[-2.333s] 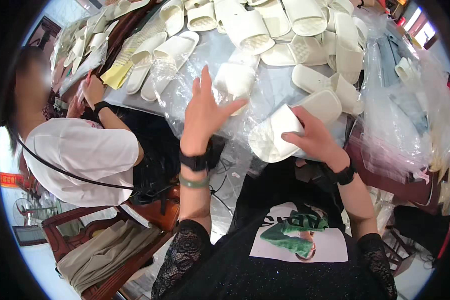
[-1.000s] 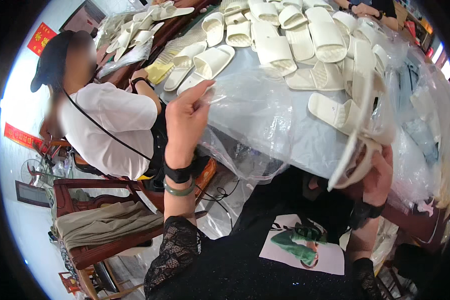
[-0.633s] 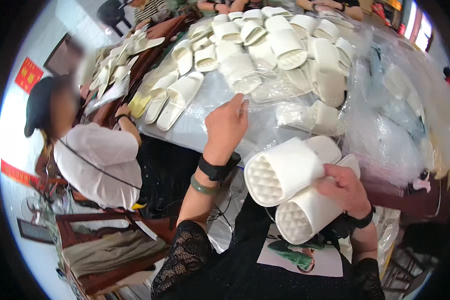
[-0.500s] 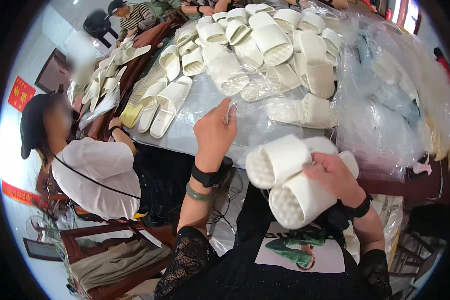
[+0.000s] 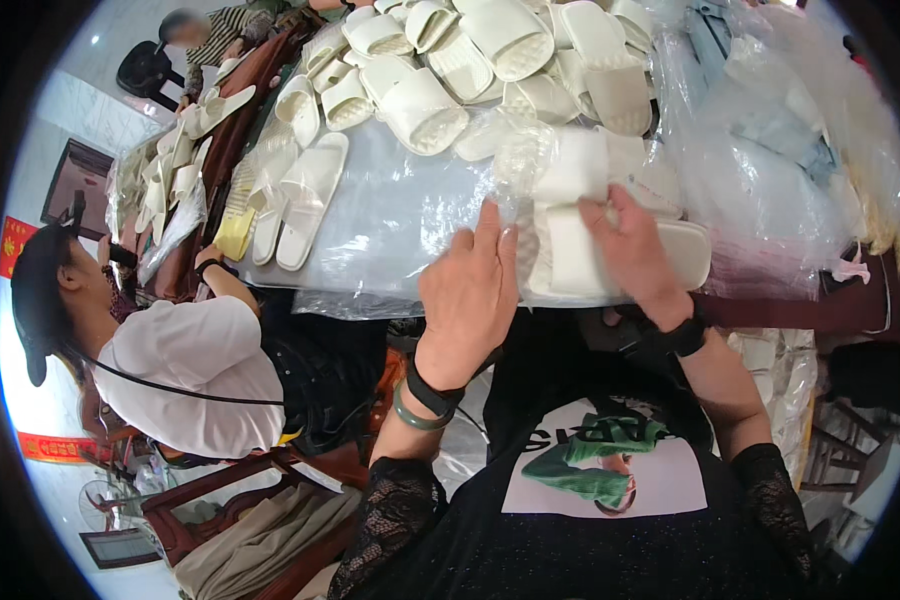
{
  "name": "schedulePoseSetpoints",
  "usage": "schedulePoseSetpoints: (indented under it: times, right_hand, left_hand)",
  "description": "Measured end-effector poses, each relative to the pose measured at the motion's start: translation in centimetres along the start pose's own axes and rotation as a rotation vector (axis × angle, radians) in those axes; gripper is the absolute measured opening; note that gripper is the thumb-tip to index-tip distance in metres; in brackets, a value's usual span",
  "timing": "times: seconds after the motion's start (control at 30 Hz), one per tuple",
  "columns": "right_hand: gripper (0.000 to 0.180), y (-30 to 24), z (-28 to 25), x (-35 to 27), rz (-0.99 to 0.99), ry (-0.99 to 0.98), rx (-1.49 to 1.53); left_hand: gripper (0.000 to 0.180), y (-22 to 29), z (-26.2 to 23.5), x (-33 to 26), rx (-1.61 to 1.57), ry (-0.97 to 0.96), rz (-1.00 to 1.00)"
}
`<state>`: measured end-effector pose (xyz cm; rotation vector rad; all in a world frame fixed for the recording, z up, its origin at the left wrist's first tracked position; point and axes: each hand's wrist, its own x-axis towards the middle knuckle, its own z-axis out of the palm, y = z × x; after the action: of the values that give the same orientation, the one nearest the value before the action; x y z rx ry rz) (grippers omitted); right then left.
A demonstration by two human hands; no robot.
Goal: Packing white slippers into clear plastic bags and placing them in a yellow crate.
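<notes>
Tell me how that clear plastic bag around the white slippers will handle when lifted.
The clear bag looks thin and crinkled, so probably floppy and light. Its glossy film may slip under the right hand. The slippers inside likely give it shape.

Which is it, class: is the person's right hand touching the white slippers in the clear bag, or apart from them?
Touching. The head view shows the right hand lying on the white slippers, fingers pressed on the clear bag around them.

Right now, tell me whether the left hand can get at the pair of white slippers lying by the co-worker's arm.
Probably yes. The left hand rests on clear plastic sheet, and only bare sheet lies between it and the pair of white slippers; nothing stands in between, though it's a sideways stretch.
</notes>
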<state>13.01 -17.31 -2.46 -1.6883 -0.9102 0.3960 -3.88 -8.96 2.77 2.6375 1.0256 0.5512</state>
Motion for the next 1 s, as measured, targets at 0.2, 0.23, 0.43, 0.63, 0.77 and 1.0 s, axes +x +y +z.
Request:
schedulePoseSetpoints:
  times: [0.2, 0.23, 0.43, 0.63, 0.77, 1.0]
  right_hand:
    - [0.037, -0.8, 1.5, -3.0, 0.004, -0.217, 0.147]
    - [0.037, -0.6, 1.3, -2.8, 0.004, -0.21, 0.143]
    - [0.043, 0.3, 2.9, -3.1, 0.103, -0.084, 0.661]
    - [0.048, 0.4, 4.4, -1.2, 0.09, 0.022, 0.947]
    - [0.044, 0.7, 5.5, -1.0, 0.098, 0.06, 0.92]
    - [0.045, 0.2, 6.1, -1.2, 0.126, 0.081, 0.96]
  left_hand:
    - [0.035, -1.5, 1.9, 2.0, -0.022, 0.144, 0.365]
    - [0.035, -1.3, 2.1, 2.3, -0.098, 0.08, 0.431]
    - [0.049, -2.7, 2.5, 3.7, -0.075, 0.012, 0.57]
    - [0.063, -4.5, 5.4, 4.6, -0.128, 0.187, 0.604]
    - [0.058, -5.1, 7.5, 4.2, -0.172, 0.576, 0.289]
    - [0.05, -5.8, 9.1, 3.3, -0.49, 0.571, -0.054]
